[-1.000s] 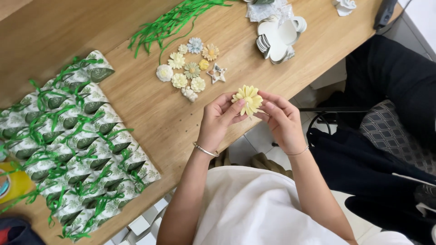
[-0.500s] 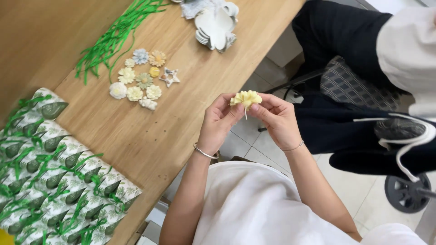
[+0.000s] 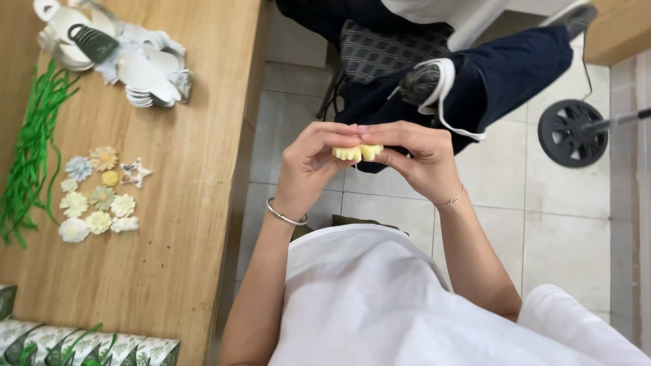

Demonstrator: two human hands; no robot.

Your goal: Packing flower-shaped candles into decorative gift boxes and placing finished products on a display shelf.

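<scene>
A pale yellow paper flower (image 3: 357,152) is pinched between both of my hands, held in the air over the tiled floor, off to the right of the wooden table (image 3: 183,224). My left hand (image 3: 313,165) grips its left side with fingers curled over it. My right hand (image 3: 412,157) grips its right side. Only the petals' lower edge shows between my fingers. A thin bracelet circles each wrist.
On the table lie a cluster of small paper flowers and a star (image 3: 100,193), green ribbon strands (image 3: 30,156), a stack of white cut-outs (image 3: 146,78) and leaf-patterned packets (image 3: 81,347). A dark garment on a chair (image 3: 434,74) and a caster wheel (image 3: 568,133) lie ahead.
My view has swung right, off the table and over the floor. The flower has tipped from facing up to edge-on, and my fingers now cover most of it.
</scene>
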